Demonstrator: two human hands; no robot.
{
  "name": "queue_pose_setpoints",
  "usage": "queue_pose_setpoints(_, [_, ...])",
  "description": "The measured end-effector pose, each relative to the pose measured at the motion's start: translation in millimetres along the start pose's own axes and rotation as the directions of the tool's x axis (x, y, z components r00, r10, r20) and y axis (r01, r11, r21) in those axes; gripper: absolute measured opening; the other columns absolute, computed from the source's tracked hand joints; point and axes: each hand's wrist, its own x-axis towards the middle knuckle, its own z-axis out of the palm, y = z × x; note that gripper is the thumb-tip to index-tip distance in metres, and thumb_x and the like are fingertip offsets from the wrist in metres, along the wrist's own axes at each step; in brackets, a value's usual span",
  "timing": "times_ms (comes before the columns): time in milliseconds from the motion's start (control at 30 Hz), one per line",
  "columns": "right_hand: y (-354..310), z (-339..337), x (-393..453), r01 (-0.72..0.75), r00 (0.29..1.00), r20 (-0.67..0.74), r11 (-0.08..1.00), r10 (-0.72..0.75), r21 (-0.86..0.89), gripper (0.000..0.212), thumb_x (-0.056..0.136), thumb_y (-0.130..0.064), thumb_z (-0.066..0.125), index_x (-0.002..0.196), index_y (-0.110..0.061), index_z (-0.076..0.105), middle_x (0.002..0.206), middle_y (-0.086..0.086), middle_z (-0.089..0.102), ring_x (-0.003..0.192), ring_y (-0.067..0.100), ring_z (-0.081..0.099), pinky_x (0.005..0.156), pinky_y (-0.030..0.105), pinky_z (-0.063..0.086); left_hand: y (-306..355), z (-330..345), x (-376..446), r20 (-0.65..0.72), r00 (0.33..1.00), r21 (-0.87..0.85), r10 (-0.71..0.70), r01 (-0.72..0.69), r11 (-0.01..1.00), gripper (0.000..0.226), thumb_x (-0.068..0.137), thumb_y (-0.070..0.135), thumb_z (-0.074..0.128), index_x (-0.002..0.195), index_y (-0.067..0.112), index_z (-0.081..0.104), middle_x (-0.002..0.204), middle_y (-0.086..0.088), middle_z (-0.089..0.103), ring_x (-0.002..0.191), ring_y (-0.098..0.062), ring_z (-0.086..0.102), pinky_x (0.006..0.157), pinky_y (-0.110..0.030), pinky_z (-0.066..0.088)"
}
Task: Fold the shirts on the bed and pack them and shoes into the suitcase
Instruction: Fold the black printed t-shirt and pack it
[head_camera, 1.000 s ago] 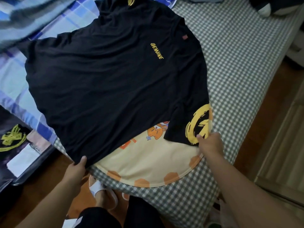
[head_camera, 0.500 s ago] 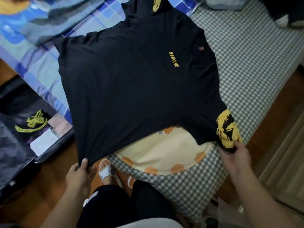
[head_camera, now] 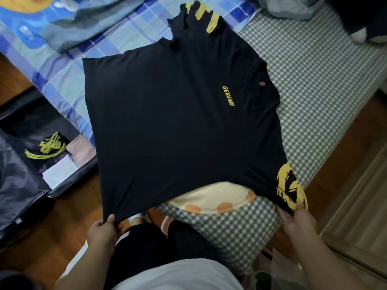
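Two hands: both gripped the near edge of the black shirt (head_camera: 178,126), one at each corner.
Change from earlier frames: the shirt's near edge had been drawn further toward the person, covering more of the cream cushion (head_camera: 213,200); the right-hand corner had moved out toward 4 o'clock and the cloth lay tauter.
Left hand (head_camera: 102,230): at 7 o'clock, fingers curled over the shirt's near-left corner, pinching the fabric.
Right hand (head_camera: 299,222): at 4 o'clock, fingers and thumb clamped on the near-right corner, beside the yellow brush-stroke print.
Writing: "GENUINE" in yellow on the shirt chest, reading toward 5 o'clock; a small red tag sat just beyond it; further yellow print at 12 o'clock.
Shirt position: spread flat across the bed (head_camera: 314,80), stretched between the hands and extending away toward 12 o'clock.
Suitcase (head_camera: 69,178): open on the floor at 9 o'clock, holding folded clothes, one dark with a yellow print.
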Motion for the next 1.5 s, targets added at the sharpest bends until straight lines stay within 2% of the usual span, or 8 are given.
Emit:
queue_pose_setpoints(267, [-53,72,-62,0.12,0.942,0.294,0.98,-0.162,0.156,0.039,0.104,-0.017,0.051,0.141,-0.006,0.046,0.122,0.014,0.059,0.108,0.032,0.064,0.085,0.05,0.059,52,3,-28,0.197,0.98,-0.257,-0.023,0.074,0.963,0.011,0.105,0.01,0.048,0.113,0.01,0.056,0.101,-0.007,0.063,0.08,-0.019,0.059,0.096,-0.039,0.048])
queue_pose_setpoints(433, [-102,154,-93,0.17,0.818,0.515,0.963,-0.256,0.21,0.019,0.104,-0.017,0.05,0.12,-0.007,0.054,0.126,0.014,0.06,0.107,0.032,0.068,0.088,0.052,0.059,117,7,-31,0.221,0.971,-0.46,0.094,0.019,0.887,0.027,0.103,0.004,0.042,0.12,0.023,0.052,0.101,-0.007,0.064,0.08,-0.02,0.065,0.083,-0.039,0.053])
queue_pose_setpoints(667, [-168,295,-118,0.268,0.691,0.647,0.946,-0.321,0.183,0.02,0.103,-0.022,0.051,0.114,-0.006,0.056,0.113,0.019,0.069,0.089,0.03,0.075,0.075,0.046,0.062,216,36,-12,0.248,0.948,-0.507,0.2,-0.049,0.861,0.018,0.105,0.006,0.041,0.095,0.014,0.054,0.103,-0.008,0.062,0.077,-0.016,0.073,0.093,-0.037,0.057])
queue_pose_setpoints(800, [-162,341,-116,0.451,0.596,0.75,0.892,-0.289,-0.015,0.022,0.104,-0.034,0.051,0.119,-0.019,0.059,0.102,0.002,0.067,0.09,0.017,0.068,0.087,0.037,0.055,250,63,8,0.234,0.943,-0.391,0.236,-0.131,0.911,0.027,0.108,0.023,0.039,0.122,0.007,0.056,0.123,-0.011,0.062,0.106,-0.026,0.064,0.106,-0.044,0.046])
queue_pose_setpoints(933, [-74,299,-41,0.574,0.759,0.593,0.705,-0.268,-0.417,0.019,0.098,-0.008,0.054,0.115,-0.009,0.062,0.096,0.009,0.061,0.082,0.019,0.058,0.081,0.039,0.054,202,93,18,0.173,0.979,-0.125,0.109,-0.088,0.988,0.022,0.106,0.019,0.043,0.125,0.01,0.05,0.102,-0.014,0.057,0.077,-0.026,0.059,0.071,-0.043,0.052])
queue_pose_setpoints(1133, [-29,269,42,0.158,0.933,0.359,0.919,-0.02,-0.36,0.003,0.092,-0.001,0.056,0.09,0.0,0.055,0.084,0.015,0.056,0.076,0.023,0.061,0.071,0.034,0.056,140,128,56,0.235,0.963,-0.195,-0.13,0.178,0.965,0.033,0.107,0.039,0.046,0.091,0.01,0.051,0.056,-0.005,0.047,0.045,-0.013,0.042,0.064,-0.031,0.054])
queue_pose_setpoints(1333, [-71,313,77,0.038,0.911,0.411,0.999,-0.028,-0.015,0.029,0.099,-0.025,0.064,0.126,-0.016,0.059,0.112,0.004,0.07,0.093,0.015,0.069,0.066,0.029,0.061,159,142,111,0.138,0.985,-0.486,-0.1,0.155,0.86,0.035,0.103,0.02,0.057,0.138,0.023,0.057,0.123,0.0,0.065,0.097,-0.016,0.066,0.067,-0.033,0.06])
queue_pose_setpoints(1500, [-77,270,67,0.3,0.936,0.249,0.935,-0.25,-0.187,0.01,0.101,-0.01,0.058,0.095,-0.019,0.061,0.096,0.004,0.067,0.061,0.008,0.057,0.067,0.028,0.057,137,107,112,-0.039,0.996,-0.443,-0.079,0.054,0.895,0.045,0.095,0.008,0.065,0.138,0.014,0.052,0.131,-0.012,0.063,0.106,-0.029,0.066,0.069,-0.048,0.061])
